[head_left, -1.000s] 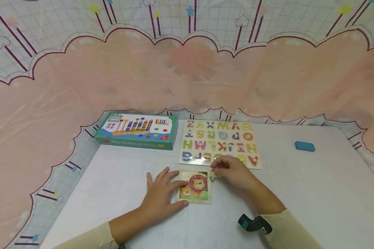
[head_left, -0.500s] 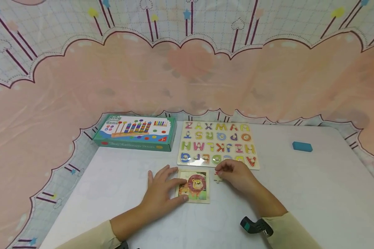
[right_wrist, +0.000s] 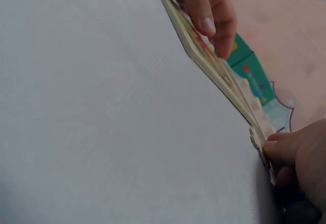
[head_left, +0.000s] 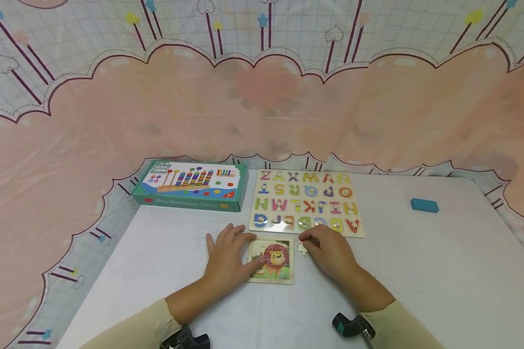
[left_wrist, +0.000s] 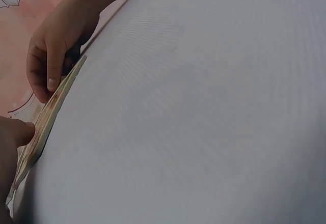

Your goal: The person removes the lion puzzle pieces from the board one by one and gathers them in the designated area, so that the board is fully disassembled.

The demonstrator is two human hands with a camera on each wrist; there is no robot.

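Observation:
A small square lion jigsaw puzzle [head_left: 276, 261] in a wooden frame lies flat on the white table. My left hand [head_left: 228, 257] rests on its left side, fingers spread along the frame and thumb over the picture. Just right of the frame, my right hand [head_left: 332, 252] pinches a small jigsaw piece [head_left: 302, 248] between thumb and fingertips. The piece [right_wrist: 257, 143] shows pale edges beside the frame in the right wrist view; its picture side is mostly hidden by the fingers. In the left wrist view, the puzzle [left_wrist: 50, 113] appears edge-on under the left thumb [left_wrist: 23, 132].
Behind the puzzle lies an alphabet board [head_left: 305, 198] with knobbed letters, close to the right hand. A green ring game box [head_left: 191, 186] stands at the back left. A blue block [head_left: 424, 205] sits far right. A patterned curtain [head_left: 262, 111] hangs behind the table.
The left hand has shifted slightly up along the frame, its index finger leaving the picture and its thumb moving onto it. The right hand keeps the piece beside the frame and has turned it a little.

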